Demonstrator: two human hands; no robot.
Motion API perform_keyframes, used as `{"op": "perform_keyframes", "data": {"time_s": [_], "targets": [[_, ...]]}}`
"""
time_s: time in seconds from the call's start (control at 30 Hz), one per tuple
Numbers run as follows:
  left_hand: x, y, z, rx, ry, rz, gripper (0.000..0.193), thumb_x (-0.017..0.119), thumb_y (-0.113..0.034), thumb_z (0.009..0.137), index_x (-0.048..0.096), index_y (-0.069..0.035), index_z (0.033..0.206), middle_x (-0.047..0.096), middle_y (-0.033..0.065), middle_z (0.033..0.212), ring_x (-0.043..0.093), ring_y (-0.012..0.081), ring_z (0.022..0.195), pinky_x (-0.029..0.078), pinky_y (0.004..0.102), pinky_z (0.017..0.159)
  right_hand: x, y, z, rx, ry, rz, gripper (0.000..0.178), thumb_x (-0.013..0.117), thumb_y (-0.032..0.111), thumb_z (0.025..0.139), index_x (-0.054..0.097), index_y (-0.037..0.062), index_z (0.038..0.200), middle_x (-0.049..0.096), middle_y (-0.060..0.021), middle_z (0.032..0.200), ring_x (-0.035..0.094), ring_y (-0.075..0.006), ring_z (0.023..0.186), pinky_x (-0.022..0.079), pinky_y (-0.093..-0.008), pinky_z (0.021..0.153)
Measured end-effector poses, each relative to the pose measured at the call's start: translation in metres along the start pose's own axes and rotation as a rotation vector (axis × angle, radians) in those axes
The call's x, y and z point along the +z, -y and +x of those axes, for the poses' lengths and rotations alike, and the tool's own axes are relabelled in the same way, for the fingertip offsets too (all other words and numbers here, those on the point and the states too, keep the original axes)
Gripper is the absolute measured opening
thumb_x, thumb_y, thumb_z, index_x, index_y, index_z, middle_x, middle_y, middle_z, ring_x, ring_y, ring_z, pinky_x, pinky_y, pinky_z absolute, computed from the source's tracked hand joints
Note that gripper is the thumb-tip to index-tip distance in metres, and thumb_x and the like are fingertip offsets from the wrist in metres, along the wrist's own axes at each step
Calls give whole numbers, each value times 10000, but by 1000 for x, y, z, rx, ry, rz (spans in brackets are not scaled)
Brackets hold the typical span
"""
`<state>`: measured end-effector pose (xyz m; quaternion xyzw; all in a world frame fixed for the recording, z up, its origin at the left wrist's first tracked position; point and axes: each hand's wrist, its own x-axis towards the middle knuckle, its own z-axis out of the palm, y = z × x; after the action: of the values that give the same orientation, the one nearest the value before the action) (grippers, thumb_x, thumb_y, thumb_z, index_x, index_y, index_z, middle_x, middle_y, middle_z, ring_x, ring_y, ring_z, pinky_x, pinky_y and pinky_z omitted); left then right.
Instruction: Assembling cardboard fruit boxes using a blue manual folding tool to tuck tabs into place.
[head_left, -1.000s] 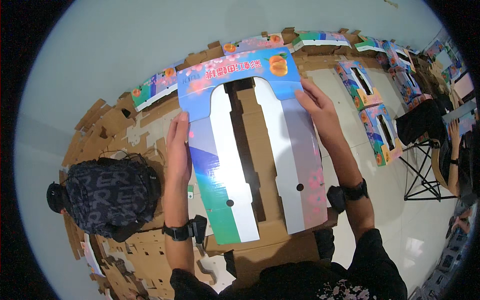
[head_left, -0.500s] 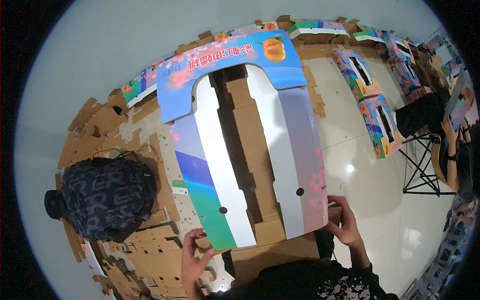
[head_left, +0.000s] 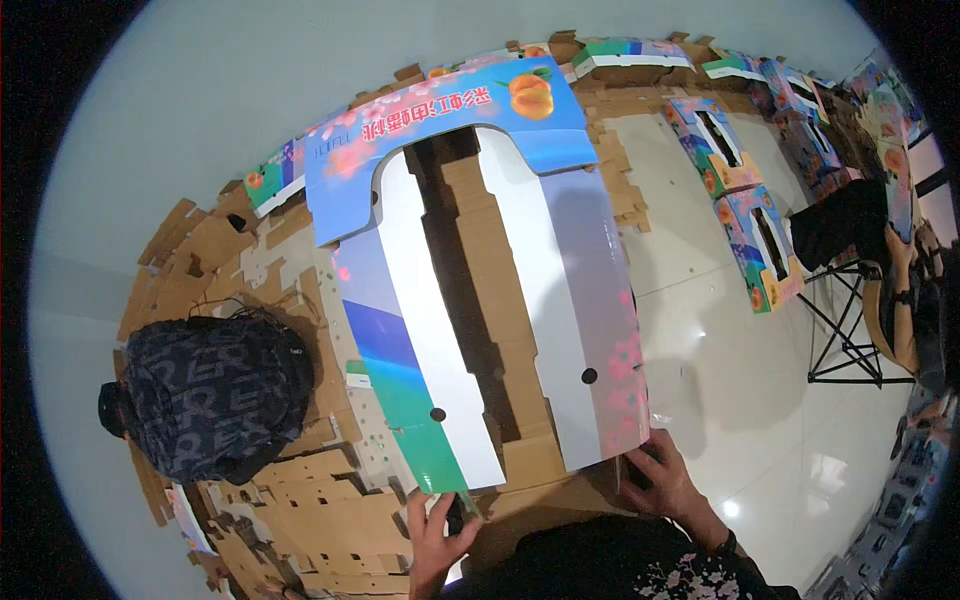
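While lying flat, printed carton blank (head_left: 480, 300) meets both hands' fingers (head_left: 440, 515).

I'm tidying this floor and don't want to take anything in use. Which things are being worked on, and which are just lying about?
In hand:
- printed box blank, held at its near edge by left hand and right hand
- brown cardboard stack beneath

Lying about:
- dark backpack
- folded boxes
- folding stool

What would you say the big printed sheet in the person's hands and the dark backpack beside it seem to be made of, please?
The printed sheet looks like die-cut cardboard with a smooth colour-printed face: it holds flat, has cut-outs and punched holes, and lies on raw brown cardboard blanks. The backpack seems to be soft woven fabric, matt and patterned, sagging into rounded folds; the exact fibre is unclear.
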<state>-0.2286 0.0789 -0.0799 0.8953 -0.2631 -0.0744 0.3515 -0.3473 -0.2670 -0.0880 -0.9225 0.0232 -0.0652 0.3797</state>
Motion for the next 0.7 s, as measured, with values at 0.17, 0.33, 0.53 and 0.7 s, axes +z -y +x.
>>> {"op": "perform_keyframes", "data": {"time_s": [0.17, 0.33, 0.53, 0.7], "targets": [[12, 14, 2, 85, -55, 20, 661, 916, -228, 675, 603, 5, 1209, 534, 178, 1226, 577, 345, 1087, 486, 453, 914, -2, -14, 8, -131, -80, -2, 593, 916, 121, 608, 641, 15, 1123, 617, -153, 1091, 657, -314, 910, 567, -388, 760], [11, -1, 20, 38, -317, -215, 834, 954, -288, 656, 489, 18, 1277, 581, 181, 1128, 604, 297, 1035, 504, 409, 848, -14, 0, 25, -45, -161, 121, 588, 926, 241, 643, 656, 55, 1132, 693, -133, 989, 702, -309, 881, 572, -410, 741], [-37, -22, 65, 11, 117, 114, 1075, 947, -345, 624, 390, 24, 1466, 605, 120, 891, 600, 292, 805, 495, 356, 745, -53, 28, 66, 179, 185, 72, 794, 864, 394, 728, 529, 92, 1382, 703, -101, 860, 701, -317, 793, 555, -419, 735], [-62, -53, 93, 29, 99, 340, 1012, 927, -432, 599, 501, -109, 1458, 539, 155, 1020, 538, 304, 967, 480, 416, 798, -69, 44, 103, -7, 196, -146, 748, 806, 419, 790, 503, 194, 1437, 698, -47, 896, 678, -272, 779, 515, -397, 698]]}}
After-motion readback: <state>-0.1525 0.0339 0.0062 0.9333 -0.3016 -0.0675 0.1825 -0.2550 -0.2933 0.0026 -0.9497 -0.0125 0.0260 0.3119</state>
